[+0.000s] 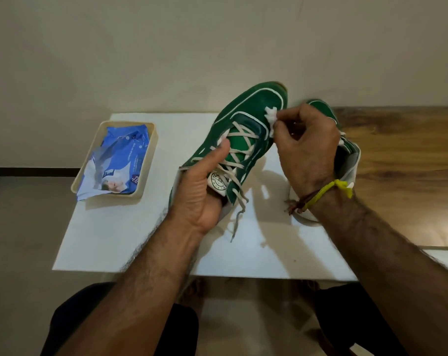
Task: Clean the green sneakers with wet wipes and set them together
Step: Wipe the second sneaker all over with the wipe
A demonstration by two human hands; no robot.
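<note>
Above the middle of the white desk [146,242], the left hand [200,191] holds a green sneaker [243,124] up off the surface, toe pointing toward the far edge. Its thumb lies across the cream laces [233,155] while the other fingers are tucked inside the collar, beside the white tongue tab with a round logo [217,181]. One loose lace end hangs down toward the desk. The right hand [307,150] pinches a crumpled white wet wipe [271,116] between fingertips and thumb and presses it against the green upper near the toe, on the side with the white piping. A yellow and brown thread band [320,195] is tied round the right wrist.

The second green sneaker [348,150] rests on the desk near its right edge, largely hidden behind the right hand and wrist; only its green toe, part of the collar and a strip of white sole show.

Near the far left corner of the desk sits a shallow cream tray [151,155], holding a blue and white wet wipes pack [115,163] that lies crumpled and overhangs the tray's near rim. It is well apart from both sneakers.

To the right of the desk, a wood-grain surface [410,163] runs along the plain wall [166,47]. Below the desk's near edge, the person's dark-clothed knees [71,325] are visible.
</note>
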